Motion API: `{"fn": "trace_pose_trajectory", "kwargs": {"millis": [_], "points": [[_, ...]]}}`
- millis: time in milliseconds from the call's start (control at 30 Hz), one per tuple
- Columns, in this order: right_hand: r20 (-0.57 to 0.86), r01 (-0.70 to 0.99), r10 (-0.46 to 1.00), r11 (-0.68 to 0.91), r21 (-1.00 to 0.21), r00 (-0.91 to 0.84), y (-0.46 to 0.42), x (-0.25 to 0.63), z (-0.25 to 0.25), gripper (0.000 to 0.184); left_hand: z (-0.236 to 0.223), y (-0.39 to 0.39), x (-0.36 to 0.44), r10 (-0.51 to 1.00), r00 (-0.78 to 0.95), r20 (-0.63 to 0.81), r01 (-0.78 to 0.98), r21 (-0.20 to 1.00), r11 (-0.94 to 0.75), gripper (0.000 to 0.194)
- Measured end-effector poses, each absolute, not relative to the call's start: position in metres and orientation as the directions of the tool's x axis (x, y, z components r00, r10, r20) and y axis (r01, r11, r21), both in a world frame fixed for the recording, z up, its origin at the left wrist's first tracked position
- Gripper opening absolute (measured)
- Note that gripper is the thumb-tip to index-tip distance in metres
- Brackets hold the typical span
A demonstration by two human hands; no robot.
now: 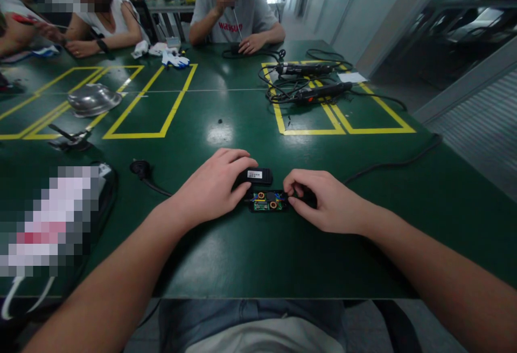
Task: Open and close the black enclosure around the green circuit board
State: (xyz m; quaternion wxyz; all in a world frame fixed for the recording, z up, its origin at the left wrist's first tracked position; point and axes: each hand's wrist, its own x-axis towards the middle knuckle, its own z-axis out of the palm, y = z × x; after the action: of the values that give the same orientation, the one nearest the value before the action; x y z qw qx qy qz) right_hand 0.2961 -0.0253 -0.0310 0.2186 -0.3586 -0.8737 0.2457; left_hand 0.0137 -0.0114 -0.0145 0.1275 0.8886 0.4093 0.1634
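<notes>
An open black plastic case (269, 209) lies on the table between my hands. Inside it sits a green circuit board with two copper coils and coloured wires. Just beyond it is the black case cover (262, 174) with a white label. My left hand (216, 186) curls its fingers over the cover's left end, its thumb beside the case's left end. At the case's right end, my right hand (323, 199) pinches the black cable where it meets the board; the fingertips partly hide the spot. A black power plug (140, 169) on a cord lies left of my left hand.
Black corded tools (323, 92) lie inside yellow tape outlines at the far right. A metal bowl (93, 100) and a dark tool (71, 139) are on the left, with a blurred-out pale object (48, 213) nearer. Several people sit across the green table (242, 267).
</notes>
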Motion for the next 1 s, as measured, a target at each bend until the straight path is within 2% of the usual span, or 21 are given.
{"fn": "trace_pose_trajectory", "kwargs": {"millis": [167, 267, 400, 567, 667, 867, 1000], "points": [[0.274, 0.499, 0.735, 0.639, -0.586, -0.62, -0.026, 0.298, -0.032, 0.02, -0.019, -0.009, 0.016, 0.791, 0.61, 0.057, 0.733, 0.339, -0.59, 0.036], [0.34, 0.474, 0.727, 0.661, -0.582, -0.597, -0.026, 0.299, -0.033, 0.03, -0.015, -0.012, 0.017, 0.793, 0.602, 0.092, 0.726, 0.35, -0.592, 0.035], [0.373, 0.475, 0.732, 0.664, -0.578, -0.569, -0.026, 0.3, -0.034, 0.04, -0.007, -0.018, 0.019, 0.758, 0.628, 0.18, 0.634, 0.446, -0.631, 0.034], [0.333, 0.472, 0.729, 0.656, -0.589, -0.598, -0.026, 0.302, -0.034, 0.046, -0.003, -0.025, 0.022, 0.693, 0.716, 0.09, 0.564, 0.509, -0.65, 0.033], [0.297, 0.469, 0.707, 0.669, -0.577, -0.642, -0.026, 0.302, -0.033, 0.044, -0.004, -0.026, 0.024, 0.679, 0.733, 0.035, 0.573, 0.505, -0.645, 0.032], [0.225, 0.482, 0.707, 0.646, -0.591, -0.671, -0.026, 0.298, -0.035, 0.025, -0.006, -0.026, 0.023, 0.687, 0.726, 0.029, 0.589, 0.488, -0.644, 0.032], [0.232, 0.496, 0.713, 0.648, -0.579, -0.661, -0.026, 0.298, -0.038, 0.025, -0.005, -0.026, 0.025, 0.688, 0.726, 0.02, 0.601, 0.469, -0.647, 0.032]]}}
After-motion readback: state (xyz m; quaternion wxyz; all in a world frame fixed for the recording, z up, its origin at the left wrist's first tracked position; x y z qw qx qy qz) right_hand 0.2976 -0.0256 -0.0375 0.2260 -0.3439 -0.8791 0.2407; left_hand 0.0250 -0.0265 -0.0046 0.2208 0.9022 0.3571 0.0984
